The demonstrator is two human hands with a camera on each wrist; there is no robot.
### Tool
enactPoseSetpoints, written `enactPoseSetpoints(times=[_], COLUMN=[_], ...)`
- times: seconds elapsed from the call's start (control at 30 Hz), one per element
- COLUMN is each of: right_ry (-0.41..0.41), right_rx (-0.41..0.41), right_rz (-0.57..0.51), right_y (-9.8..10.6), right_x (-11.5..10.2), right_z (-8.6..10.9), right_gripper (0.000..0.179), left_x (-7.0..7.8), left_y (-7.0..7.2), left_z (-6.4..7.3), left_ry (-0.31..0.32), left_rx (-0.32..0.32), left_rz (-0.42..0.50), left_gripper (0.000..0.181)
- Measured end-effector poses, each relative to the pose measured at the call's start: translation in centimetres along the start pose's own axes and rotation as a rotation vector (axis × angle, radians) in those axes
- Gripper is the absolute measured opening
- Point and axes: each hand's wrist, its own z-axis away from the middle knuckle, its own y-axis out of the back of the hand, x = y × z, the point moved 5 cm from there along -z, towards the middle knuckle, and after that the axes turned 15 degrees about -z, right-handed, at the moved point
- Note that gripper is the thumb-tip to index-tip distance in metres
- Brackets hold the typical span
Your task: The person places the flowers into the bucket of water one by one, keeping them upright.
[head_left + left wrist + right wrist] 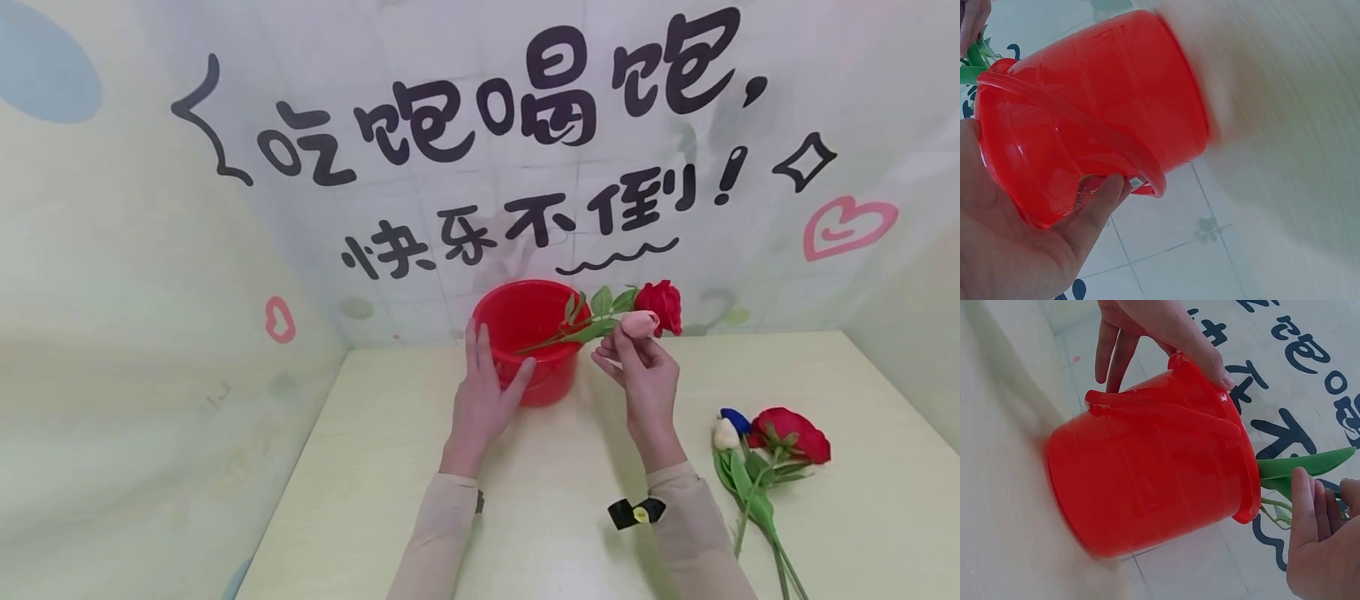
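A red plastic bucket (555,385) stands near the wall at the back of the table, its handle (1094,128) hanging down the side. My left hand (483,404) grips it at the left, thumb by the rim and fingers along the outside wall. At the bucket's right, my right hand (651,379) pinches a pink tulip (637,323) just below the bloom. The tulip's stem slants down inside the bucket. A red rose (666,302) leans out over the right rim just behind the tulip, its leaves (602,300) overlapping the rim.
On the table's right side lie another red rose (795,433), a blue tulip (737,419) and a white tulip (726,435), stems toward the front. A printed wall sheet (450,308) rises directly behind the bucket. Pale side panels (150,375) bound the table.
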Motion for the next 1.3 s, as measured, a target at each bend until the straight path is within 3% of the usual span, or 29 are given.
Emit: enactPoseSetpoints(times=[0.47, 0.8, 1.03, 1.3], right_ry=[-0.004, -0.013, -0.002, 0.088], right_rx=[-0.052, -0.099, -0.132, -0.167], right_rz=[0.049, 0.061, 0.163, 0.291], right_y=[-0.09, -0.48, -0.03, 0.23], right_x=[0.53, 0.77, 0.91, 0.43], right_z=[0.09, 0.07, -0.08, -0.29], right_gripper=[0.045, 0.036, 0.039, 0.039], left_x=[-0.18, -0.33, -0.5, -0.09], left_y=[-0.18, -0.41, -0.73, -0.38], left_z=[0.26, 0.06, 0.15, 0.08], left_ry=[0.027, 0.024, 0.019, -0.01], left_rx=[-0.012, 0.006, 0.017, 0.028], left_rz=[-0.009, -0.013, -0.021, -0.017], left_gripper=[0.111, 0.111, 0.108, 0.107])
